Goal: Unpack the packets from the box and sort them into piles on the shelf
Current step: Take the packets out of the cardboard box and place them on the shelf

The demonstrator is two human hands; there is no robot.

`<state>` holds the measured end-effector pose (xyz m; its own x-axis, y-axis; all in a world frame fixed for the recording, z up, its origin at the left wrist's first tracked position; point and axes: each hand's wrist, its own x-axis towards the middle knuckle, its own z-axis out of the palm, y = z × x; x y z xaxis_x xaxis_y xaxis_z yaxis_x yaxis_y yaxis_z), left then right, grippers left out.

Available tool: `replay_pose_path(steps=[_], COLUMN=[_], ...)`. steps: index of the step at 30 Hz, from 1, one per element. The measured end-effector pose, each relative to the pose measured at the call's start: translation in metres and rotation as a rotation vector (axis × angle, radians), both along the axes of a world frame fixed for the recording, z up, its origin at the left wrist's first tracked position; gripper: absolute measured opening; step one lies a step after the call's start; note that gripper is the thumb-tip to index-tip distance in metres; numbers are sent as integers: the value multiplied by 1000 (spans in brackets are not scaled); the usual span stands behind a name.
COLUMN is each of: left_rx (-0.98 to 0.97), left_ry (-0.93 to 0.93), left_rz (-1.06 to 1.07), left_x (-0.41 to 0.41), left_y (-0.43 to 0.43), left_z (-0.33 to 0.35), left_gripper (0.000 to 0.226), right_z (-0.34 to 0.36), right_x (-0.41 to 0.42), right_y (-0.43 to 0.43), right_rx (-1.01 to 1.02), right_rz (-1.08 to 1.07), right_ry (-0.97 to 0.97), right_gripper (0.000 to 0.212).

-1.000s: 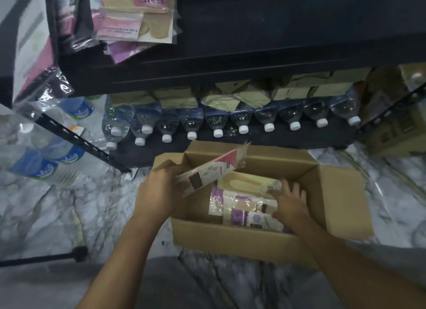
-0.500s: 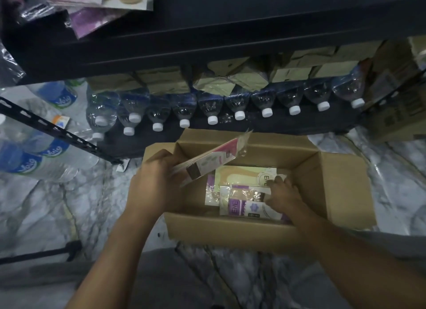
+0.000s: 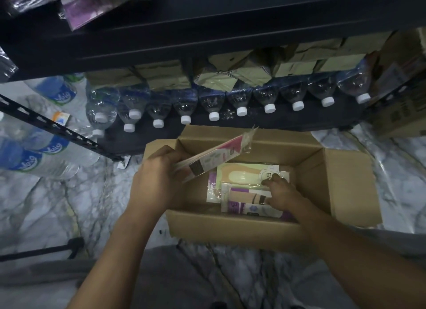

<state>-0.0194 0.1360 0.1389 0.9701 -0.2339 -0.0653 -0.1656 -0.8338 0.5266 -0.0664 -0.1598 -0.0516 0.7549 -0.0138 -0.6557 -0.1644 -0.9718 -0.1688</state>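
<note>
An open cardboard box [image 3: 350,184] sits on the marble floor below the dark shelf [image 3: 207,32]. My left hand [image 3: 156,179] grips a stack of pink and white packets [image 3: 216,156], tilted up over the box's left edge. My right hand [image 3: 281,195] is down inside the box, its fingers curled on a purple and white packet [image 3: 244,205]. Under that packet lies a pale green packet [image 3: 242,175]. More packets [image 3: 87,11] lie piled on the shelf at top left.
A row of shrink-wrapped water bottles [image 3: 214,105] lies on the lowest shelf just behind the box, with tan bags [image 3: 230,75] behind them. Larger bottles [image 3: 30,156] sit at left beside a black shelf brace [image 3: 53,128]. Another carton [image 3: 401,117] stands at right.
My right hand went from lying flat on the packets to curling its fingers on the purple and white one. The left hand keeps its stack. The view tilted down slightly.
</note>
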Motion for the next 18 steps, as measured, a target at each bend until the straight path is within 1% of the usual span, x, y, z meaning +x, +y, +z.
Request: replay_pose_path(steps=[3, 7, 9, 12, 16, 18], left_rx=[3, -8, -13, -14, -34, -33], left_ry=[-7, -27, -36, -41, -42, -66], left_rz=[-11, -18, -22, -15, -35, -24], left_x=[1, 1, 0, -1, -6, -11], left_y=[2, 1, 0, -1, 3, 6], left_z=[-5, -6, -6, -3, 8, 18], left_gripper=[18, 22, 22, 23, 21, 21], right_z=[-2, 4, 9, 17, 46, 70], right_x=[-2, -2, -3, -8, -5, 0], right_y=[0, 1, 2, 3, 4, 3], right_rx=[-26, -28, 28, 177, 267, 311], right_rz=[17, 33, -19, -185, -242, -259], right_ry=[-40, -105, -67, -22, -57, -109], right_gripper=[57, 33, 24, 24, 25, 18])
